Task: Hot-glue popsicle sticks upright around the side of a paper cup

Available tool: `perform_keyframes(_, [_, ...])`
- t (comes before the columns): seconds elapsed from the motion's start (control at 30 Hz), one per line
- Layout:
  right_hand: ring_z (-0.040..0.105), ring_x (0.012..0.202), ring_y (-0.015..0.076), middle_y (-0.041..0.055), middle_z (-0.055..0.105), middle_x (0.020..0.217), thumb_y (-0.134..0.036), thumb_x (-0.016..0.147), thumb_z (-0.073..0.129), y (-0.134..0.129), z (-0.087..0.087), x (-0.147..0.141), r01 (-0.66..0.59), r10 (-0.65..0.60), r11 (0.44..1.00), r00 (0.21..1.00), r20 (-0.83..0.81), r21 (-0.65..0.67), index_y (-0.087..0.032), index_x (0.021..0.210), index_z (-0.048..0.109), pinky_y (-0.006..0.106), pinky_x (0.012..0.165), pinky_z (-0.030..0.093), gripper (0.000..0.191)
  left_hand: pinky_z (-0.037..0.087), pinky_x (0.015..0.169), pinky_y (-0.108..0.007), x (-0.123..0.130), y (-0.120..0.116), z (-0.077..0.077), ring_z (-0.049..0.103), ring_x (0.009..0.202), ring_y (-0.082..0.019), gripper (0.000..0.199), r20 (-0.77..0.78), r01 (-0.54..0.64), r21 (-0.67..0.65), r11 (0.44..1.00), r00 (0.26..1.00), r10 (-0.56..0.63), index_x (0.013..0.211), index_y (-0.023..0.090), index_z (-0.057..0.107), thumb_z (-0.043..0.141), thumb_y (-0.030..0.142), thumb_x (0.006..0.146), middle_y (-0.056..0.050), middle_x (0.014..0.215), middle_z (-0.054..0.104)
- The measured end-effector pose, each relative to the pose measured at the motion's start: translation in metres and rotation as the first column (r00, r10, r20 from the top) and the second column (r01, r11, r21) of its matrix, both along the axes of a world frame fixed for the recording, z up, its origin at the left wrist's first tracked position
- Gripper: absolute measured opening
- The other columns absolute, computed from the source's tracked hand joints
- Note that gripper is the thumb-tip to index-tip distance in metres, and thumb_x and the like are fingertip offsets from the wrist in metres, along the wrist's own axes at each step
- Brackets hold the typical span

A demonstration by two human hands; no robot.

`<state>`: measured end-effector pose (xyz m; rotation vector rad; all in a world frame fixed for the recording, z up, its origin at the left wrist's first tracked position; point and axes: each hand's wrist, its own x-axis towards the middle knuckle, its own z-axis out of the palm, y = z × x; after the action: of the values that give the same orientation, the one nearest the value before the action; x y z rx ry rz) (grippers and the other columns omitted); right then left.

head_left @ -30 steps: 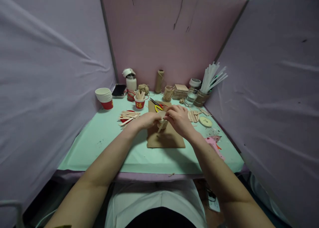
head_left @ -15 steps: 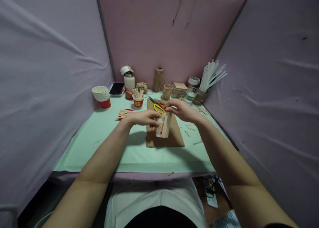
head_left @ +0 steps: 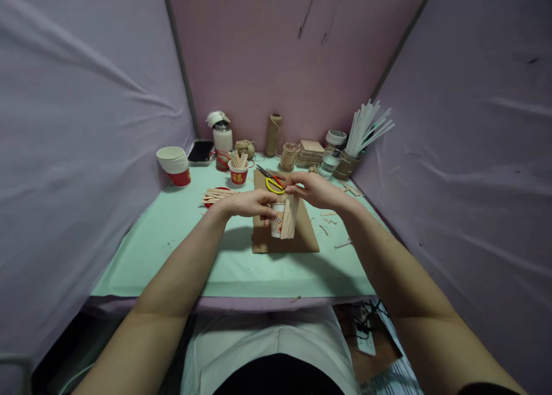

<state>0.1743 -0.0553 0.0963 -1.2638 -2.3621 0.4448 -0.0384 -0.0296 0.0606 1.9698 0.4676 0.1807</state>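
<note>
A printed paper cup (head_left: 276, 225) stands upright above a brown cardboard sheet (head_left: 306, 240). My left hand (head_left: 253, 203) is closed around its left side, thumb near the rim. Flat wooden craft sticks (head_left: 289, 218) stand side by side along the cup's right side, covering part of its print. The fingers of my right hand (head_left: 313, 189) pinch the top of these sticks; the fingertips are partly hidden. Just behind my hands, scissors (head_left: 273, 186) with yellow and red handles lie on the cardboard.
Loose craft sticks (head_left: 214, 196) lie on a red dish at left, near a red cup (head_left: 238, 176) of sticks and stacked paper cups (head_left: 173, 166). Wood scraps (head_left: 330, 220) lie at right. At the back are a twine roll (head_left: 273, 135), a glass (head_left: 329, 164) and white glue sticks (head_left: 364, 129).
The cup and the sticks have shifted very slightly to the right. Both hands keep the same hold, and the view has tilted a little.
</note>
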Motion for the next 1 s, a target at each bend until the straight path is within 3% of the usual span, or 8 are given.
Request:
perform_keyframes(0.3, [0.05,0.069,0.0148,0.0026,0.061,0.076,-0.026,0.087,0.054,-0.001,-0.002,0.002,0.03,-0.032,0.999,0.997,0.067,0.024,-0.016,0.076,0.061,0.024,0.061,0.033,0.016,0.041,0.057,-0.023,0.002,-0.005,0.003,0.057,0.062,-0.012,0.026,0.003,-0.029,0.028,0.999,1.0,0.029,0.083,0.015,0.057,0.063,0.04,0.082,0.0,0.07,0.059])
perform_keyframes(0.43, [0.051,0.069,0.0148,0.0027,0.063,0.076,-0.024,0.086,0.056,-0.001,-0.002,0.001,0.034,-0.038,0.998,0.997,0.068,0.055,-0.017,0.076,0.062,0.024,0.062,0.034,0.014,0.039,0.06,-0.023,0.003,-0.006,0.002,0.054,0.065,-0.012,0.034,0.002,-0.096,0.162,0.982,0.995,0.097,0.08,0.014,0.058,0.066,0.047,0.077,0.001,0.071,0.058])
perform_keyframes(0.57, [0.053,0.073,0.0166,0.0045,0.064,0.079,-0.022,0.088,0.057,-0.001,-0.004,0.0,0.017,-0.031,0.984,0.997,0.075,0.18,-0.017,0.077,0.062,0.026,0.067,0.035,0.013,0.036,0.061,-0.023,0.008,-0.001,-0.005,0.05,0.068,-0.013,0.035,0.034,-0.235,0.376,0.896,0.97,0.24,0.076,0.014,0.059,0.067,0.048,0.073,0.003,0.071,0.055])
perform_keyframes(0.67, [0.053,0.078,0.0191,0.0063,0.065,0.08,-0.023,0.09,0.059,-0.002,-0.006,-0.001,0.008,-0.041,0.959,0.993,0.111,0.284,-0.017,0.077,0.061,0.029,0.072,0.035,0.014,0.035,0.061,-0.023,0.012,0.003,-0.012,0.05,0.069,-0.013,0.025,0.066,-0.307,0.481,0.821,0.947,0.315,0.077,0.015,0.059,0.066,0.038,0.074,0.003,0.072,0.057])
perform_keyframes(0.8, [0.052,0.078,0.0205,0.0066,0.064,0.078,-0.022,0.09,0.059,-0.004,-0.013,0.0,-0.026,-0.036,0.942,0.983,0.178,0.333,-0.018,0.077,0.06,0.029,0.072,0.035,0.014,0.035,0.063,-0.023,0.014,0.007,-0.02,0.05,0.07,-0.013,0.013,0.079,-0.299,0.578,0.759,0.947,0.312,0.077,0.016,0.058,0.061,0.029,0.075,0.002,0.075,0.059])
perform_keyframes(1.0, [0.053,0.078,0.0207,0.0063,0.063,0.077,-0.017,0.09,0.057,-0.006,-0.029,0.002,-0.066,0.003,0.942,0.982,0.188,0.328,-0.017,0.078,0.061,0.029,0.069,0.034,0.013,0.032,0.059,-0.023,0.014,0.01,-0.031,0.048,0.068,-0.014,0.013,0.01,-0.25,0.644,0.723,0.948,0.319,0.069,0.017,0.054,0.062,0.026,0.073,0.001,0.07,0.056])
